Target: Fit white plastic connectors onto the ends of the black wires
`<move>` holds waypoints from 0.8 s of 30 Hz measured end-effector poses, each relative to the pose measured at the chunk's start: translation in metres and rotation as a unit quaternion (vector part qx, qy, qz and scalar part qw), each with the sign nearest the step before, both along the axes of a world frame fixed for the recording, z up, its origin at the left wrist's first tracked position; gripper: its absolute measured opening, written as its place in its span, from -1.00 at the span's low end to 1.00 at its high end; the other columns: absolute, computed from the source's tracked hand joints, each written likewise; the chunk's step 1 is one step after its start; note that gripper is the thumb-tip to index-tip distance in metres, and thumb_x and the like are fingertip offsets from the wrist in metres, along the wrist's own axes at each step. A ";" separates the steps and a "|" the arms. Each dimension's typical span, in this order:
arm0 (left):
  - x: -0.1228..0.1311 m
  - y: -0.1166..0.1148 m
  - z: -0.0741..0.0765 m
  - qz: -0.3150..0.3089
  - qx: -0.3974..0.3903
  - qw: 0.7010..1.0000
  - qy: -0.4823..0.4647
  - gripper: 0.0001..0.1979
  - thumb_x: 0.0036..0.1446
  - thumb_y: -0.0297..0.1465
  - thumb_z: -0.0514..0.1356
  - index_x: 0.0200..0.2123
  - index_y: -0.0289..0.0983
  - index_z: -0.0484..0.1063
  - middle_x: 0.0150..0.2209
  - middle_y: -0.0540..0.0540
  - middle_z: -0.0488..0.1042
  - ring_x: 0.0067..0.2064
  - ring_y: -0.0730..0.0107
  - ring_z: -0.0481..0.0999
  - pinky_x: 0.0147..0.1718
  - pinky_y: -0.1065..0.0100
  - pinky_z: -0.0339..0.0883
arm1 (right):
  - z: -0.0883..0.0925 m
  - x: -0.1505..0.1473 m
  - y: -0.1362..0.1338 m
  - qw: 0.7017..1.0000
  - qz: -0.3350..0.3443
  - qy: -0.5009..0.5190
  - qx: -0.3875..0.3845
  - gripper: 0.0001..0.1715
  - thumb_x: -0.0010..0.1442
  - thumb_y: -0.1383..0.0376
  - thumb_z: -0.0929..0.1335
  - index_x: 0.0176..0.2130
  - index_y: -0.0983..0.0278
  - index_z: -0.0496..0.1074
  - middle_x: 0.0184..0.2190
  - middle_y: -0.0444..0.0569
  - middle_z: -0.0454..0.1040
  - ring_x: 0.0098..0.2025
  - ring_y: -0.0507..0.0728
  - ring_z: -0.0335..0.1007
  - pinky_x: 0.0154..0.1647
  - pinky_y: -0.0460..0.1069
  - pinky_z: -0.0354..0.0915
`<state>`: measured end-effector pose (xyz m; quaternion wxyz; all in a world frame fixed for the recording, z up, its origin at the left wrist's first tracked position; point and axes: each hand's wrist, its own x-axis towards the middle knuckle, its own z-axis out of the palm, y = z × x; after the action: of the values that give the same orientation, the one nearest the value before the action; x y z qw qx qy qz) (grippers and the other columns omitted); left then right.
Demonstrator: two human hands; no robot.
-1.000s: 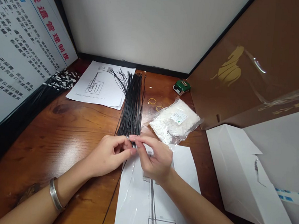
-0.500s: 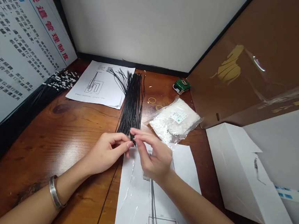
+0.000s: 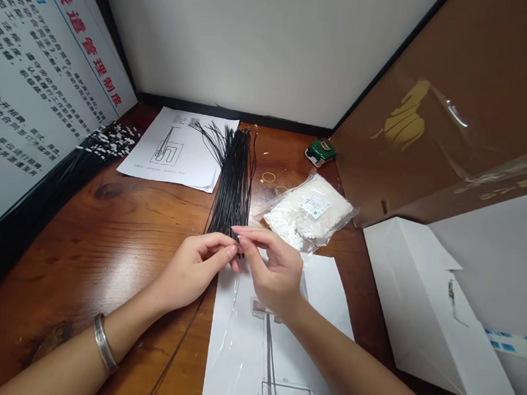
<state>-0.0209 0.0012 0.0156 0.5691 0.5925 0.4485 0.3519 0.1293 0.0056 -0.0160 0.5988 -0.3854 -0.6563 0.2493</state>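
Note:
My left hand [image 3: 199, 272] is closed in a pinch on a black wire [image 3: 170, 361], whose length trails down over the table toward the bottom edge. Its fingertips meet those of my right hand [image 3: 275, 269], which pinches a small white connector [image 3: 239, 238], mostly hidden by the fingers. Just beyond both hands lies a thick bundle of black wires [image 3: 233, 189], its near ends partly covered by my fingers. A clear bag of small white connectors [image 3: 308, 210] rests to the right of the bundle.
Printed drawing sheets lie under my right forearm [image 3: 327, 307] and behind the bundle [image 3: 151, 163]. Black wires with white ends [image 3: 106, 144] line the left board. A green tape measure [image 3: 321, 152], rubber bands [image 3: 268, 177], a brown carton [image 3: 460, 104] and a white box [image 3: 413, 284] are around.
A black wire now trails from my left hand to the bottom edge. My fingertips have come together, a white connector tip shows in my right hand, and my left forearm has shifted slightly right.

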 end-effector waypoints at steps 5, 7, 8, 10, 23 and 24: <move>-0.001 -0.001 0.000 -0.005 -0.015 1.000 0.004 -0.79 0.21 -0.34 0.11 -0.38 -0.31 0.48 -0.47 0.00 0.48 -0.53 0.53 0.30 -0.49 0.45 0.18 | 0.000 0.002 0.003 0.994 0.021 0.035 -0.101 -0.86 0.17 0.38 0.37 -0.27 0.22 0.55 -0.38 -0.08 0.61 -0.37 0.05 0.54 -0.37 -0.04 0.51; -0.001 -0.001 0.000 -0.001 -0.019 1.000 0.000 -0.79 0.22 -0.34 0.11 -0.37 -0.31 0.47 -0.46 -0.01 0.49 -0.57 0.58 0.24 -0.55 0.46 0.14 | 0.000 0.003 0.002 0.991 0.030 0.028 -0.128 -0.87 0.17 0.35 0.37 -0.28 0.21 0.56 -0.40 -0.08 0.60 -0.39 0.05 0.53 -0.38 -0.03 0.49; -0.001 -0.002 0.000 0.003 -0.023 1.000 -0.003 -0.79 0.22 -0.34 0.11 -0.36 -0.32 0.47 -0.44 -0.01 0.49 -0.59 0.59 0.22 -0.57 0.47 0.13 | 0.001 0.004 0.002 0.989 0.033 0.022 -0.142 -0.87 0.17 0.34 0.38 -0.29 0.20 0.57 -0.41 -0.08 0.60 -0.39 0.05 0.52 -0.37 -0.03 0.48; 0.000 -0.002 -0.001 0.009 -0.033 0.999 -0.011 -0.79 0.23 -0.33 0.10 -0.34 -0.32 0.46 -0.42 -0.03 0.50 -0.60 0.61 0.21 -0.60 0.48 0.10 | 0.002 0.005 0.001 0.986 0.035 0.018 -0.164 -0.87 0.16 0.32 0.38 -0.30 0.20 0.58 -0.40 -0.07 0.60 -0.38 0.06 0.52 -0.35 -0.01 0.47; 0.002 -0.003 -0.002 0.038 -0.062 0.997 -0.033 -0.78 0.21 -0.30 0.13 -0.22 -0.35 0.44 -0.41 -0.06 0.54 -0.65 0.65 0.21 -0.66 0.53 0.10 | -0.001 0.005 0.002 0.975 0.053 0.078 -0.200 -0.89 0.15 0.32 0.39 -0.31 0.19 0.58 -0.39 -0.07 0.61 -0.36 0.06 0.54 -0.35 -0.03 0.45; 0.002 -0.003 -0.002 0.039 -0.062 0.997 -0.033 -0.78 0.21 -0.30 0.13 -0.23 -0.35 0.44 -0.42 -0.06 0.54 -0.65 0.65 0.21 -0.66 0.53 0.10 | -0.002 0.005 0.002 0.975 0.054 0.076 -0.202 -0.89 0.14 0.32 0.40 -0.31 0.20 0.58 -0.39 -0.07 0.61 -0.36 0.06 0.53 -0.35 -0.02 0.45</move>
<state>-0.0189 -0.0016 0.0133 0.6053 0.5261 0.4731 0.3646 0.1347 0.0078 -0.0175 0.5421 -0.4420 -0.5652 0.4374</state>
